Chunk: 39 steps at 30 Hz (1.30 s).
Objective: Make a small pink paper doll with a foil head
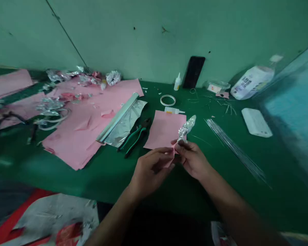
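My right hand [195, 159] is closed around the lower end of a crumpled piece of silver foil [187, 128], which points up and away. In my left hand [152, 171], a small piece of pink paper [170, 161] is pinched between thumb and fingers. The pink paper meets the base of the foil where both hands come together; the exact join is hidden by fingers. Beneath and beyond the hands lies a flat pink sheet [163, 128] on the green table [105, 184].
To the left are green-handled pliers [136, 136], a foil roll [119, 116] and pink sheets [74, 136]. Thin wires [236, 150] lie right. Behind are a tape roll [167, 100], glue bottles [177, 83], a phone [194, 72], a white bottle [253, 82] and a white box [256, 122].
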### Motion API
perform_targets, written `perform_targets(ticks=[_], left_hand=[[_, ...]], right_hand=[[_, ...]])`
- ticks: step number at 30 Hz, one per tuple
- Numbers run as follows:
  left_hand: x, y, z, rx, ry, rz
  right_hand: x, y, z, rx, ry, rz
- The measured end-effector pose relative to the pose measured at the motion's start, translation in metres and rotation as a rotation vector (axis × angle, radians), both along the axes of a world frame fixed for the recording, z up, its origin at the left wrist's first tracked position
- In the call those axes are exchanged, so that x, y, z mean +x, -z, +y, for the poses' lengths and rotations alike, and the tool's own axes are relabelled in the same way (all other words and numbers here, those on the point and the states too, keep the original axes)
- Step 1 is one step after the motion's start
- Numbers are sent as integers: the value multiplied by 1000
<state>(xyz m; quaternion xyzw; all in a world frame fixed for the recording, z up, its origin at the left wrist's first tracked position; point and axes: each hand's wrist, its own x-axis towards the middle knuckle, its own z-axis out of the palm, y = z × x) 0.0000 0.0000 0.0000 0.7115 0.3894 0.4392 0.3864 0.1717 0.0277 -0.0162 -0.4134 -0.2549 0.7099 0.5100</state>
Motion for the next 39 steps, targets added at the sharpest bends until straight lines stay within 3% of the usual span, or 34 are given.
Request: perform_targets(ticks=[6, 10, 12, 16, 20, 25, 28, 32, 34, 39], left_hand=[[10, -3, -6, -446, -127, -291], [14, 2, -8, -540, -209, -345], [17, 6, -9, -451, -310, -275], [23, 13, -12, -77, -419, -25], [26, 14, -11, 29, -462, 111], [19, 19, -6, 362, -315, 230], [12, 25, -7, 393, -244, 314], [8, 27, -12, 324, -164, 337], [8, 25, -12, 229, -201, 280], [8, 14, -3, -227, -302, 104]], right_hand=[[-2, -7, -3, 104, 93, -47], [-8, -7, -6, 96, 110, -140], [-9, -5, -7, 98, 130, -194], [-10, 1, -8, 138, 174, -288], [-9, 4, -9, 165, 160, -340], [-9, 6, -7, 128, 172, -314], [-8, 9, -4, 107, 116, -365], [-10, 9, -1, 81, 92, -397], [-12, 8, 0, 77, 102, -359], [-14, 9, -2, 132, 69, -302]])
